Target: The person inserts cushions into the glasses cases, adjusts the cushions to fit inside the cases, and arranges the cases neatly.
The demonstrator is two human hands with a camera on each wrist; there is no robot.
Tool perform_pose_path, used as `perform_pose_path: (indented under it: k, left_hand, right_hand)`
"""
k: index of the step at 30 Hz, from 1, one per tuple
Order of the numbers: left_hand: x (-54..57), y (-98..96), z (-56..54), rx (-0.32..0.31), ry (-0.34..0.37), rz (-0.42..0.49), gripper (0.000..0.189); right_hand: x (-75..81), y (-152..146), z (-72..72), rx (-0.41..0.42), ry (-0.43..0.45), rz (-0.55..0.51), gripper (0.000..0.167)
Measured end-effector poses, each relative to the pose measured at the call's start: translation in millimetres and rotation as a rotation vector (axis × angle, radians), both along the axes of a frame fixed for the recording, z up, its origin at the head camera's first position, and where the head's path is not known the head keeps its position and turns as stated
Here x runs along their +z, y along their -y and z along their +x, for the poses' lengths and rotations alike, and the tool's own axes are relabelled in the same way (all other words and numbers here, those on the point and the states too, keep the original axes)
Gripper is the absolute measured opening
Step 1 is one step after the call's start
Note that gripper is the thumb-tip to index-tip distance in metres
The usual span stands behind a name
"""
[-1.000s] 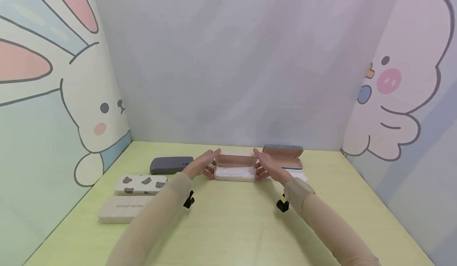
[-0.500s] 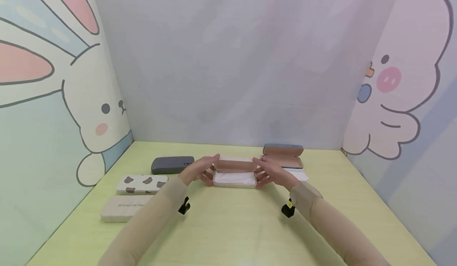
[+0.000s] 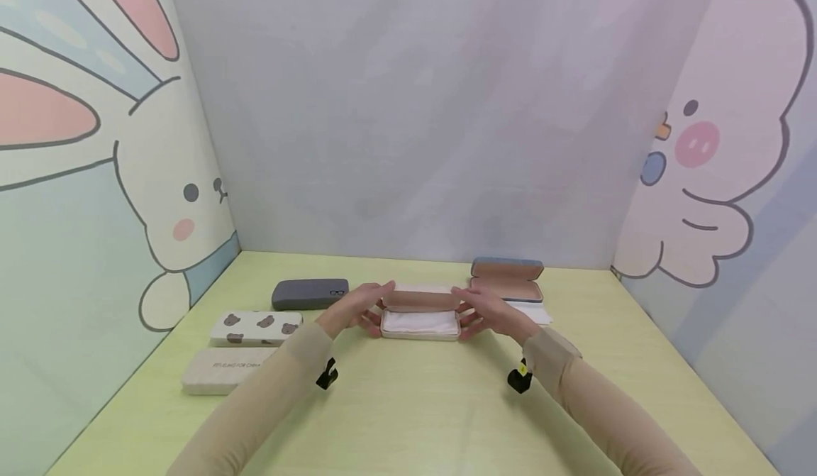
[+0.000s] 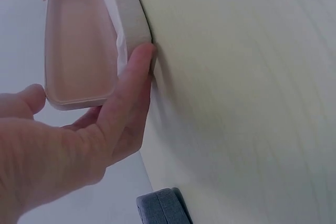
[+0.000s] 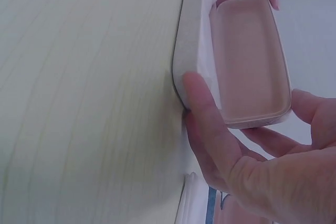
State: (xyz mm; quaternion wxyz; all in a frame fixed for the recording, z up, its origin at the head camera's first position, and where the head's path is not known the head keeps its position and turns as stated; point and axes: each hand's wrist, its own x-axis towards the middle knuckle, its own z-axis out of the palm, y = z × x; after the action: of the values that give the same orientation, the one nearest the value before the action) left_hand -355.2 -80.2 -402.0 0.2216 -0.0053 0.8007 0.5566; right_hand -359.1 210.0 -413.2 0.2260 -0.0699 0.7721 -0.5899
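A cream glasses case (image 3: 421, 301) with a pinkish lining stands with its lid raised at the middle of the table. In its lower half lies a folded white cloth (image 3: 421, 321). My left hand (image 3: 356, 307) grips the case's left end, thumb at the lid and fingers along the base, as the left wrist view shows. On the opposite end, my right hand (image 3: 491, 313) holds it the same way; in the right wrist view, a fingertip (image 5: 197, 85) presses the base's corner. The case's underside and back are hidden.
Left of the hands lie a dark grey glasses case (image 3: 309, 294), a white bear-print case (image 3: 255, 328) and a beige lettered case (image 3: 223, 371). Behind the right hand, a blue case (image 3: 507, 290) stands with its lid up, white cloth (image 3: 532, 312) before it. Printed walls enclose the table.
Both hands have drawn the cream glasses case a short way toward the person, mostly in the first half second. The other cases have stayed put.
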Motion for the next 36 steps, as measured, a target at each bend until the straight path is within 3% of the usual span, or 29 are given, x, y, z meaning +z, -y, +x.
perform_pose_path:
  k: [12, 19, 29, 36]
  left_hand:
    - [2.4, 4.1, -2.6, -0.022, -0.029, 0.034, 0.053]
    - [-4.3, 9.2, -5.9, -0.046, -0.045, 0.07, 0.045]
    - [-14.3, 11.6, 0.9, -0.076, -0.125, 0.098, 0.041]
    - [-13.9, 13.6, 8.4, -0.127, -0.185, 0.082, 0.044]
  right_hand:
    - [-2.5, -3, -4.3, 0.079, -0.014, -0.071, 0.048]
    - [-2.1, -6, 0.1, 0.097, -0.035, -0.069, 0.05]
    - [-5.3, -10, 10.0, 0.157, -0.112, -0.075, 0.051]
    - [-12.3, -9, 12.2, 0.162, -0.194, -0.038, 0.05]
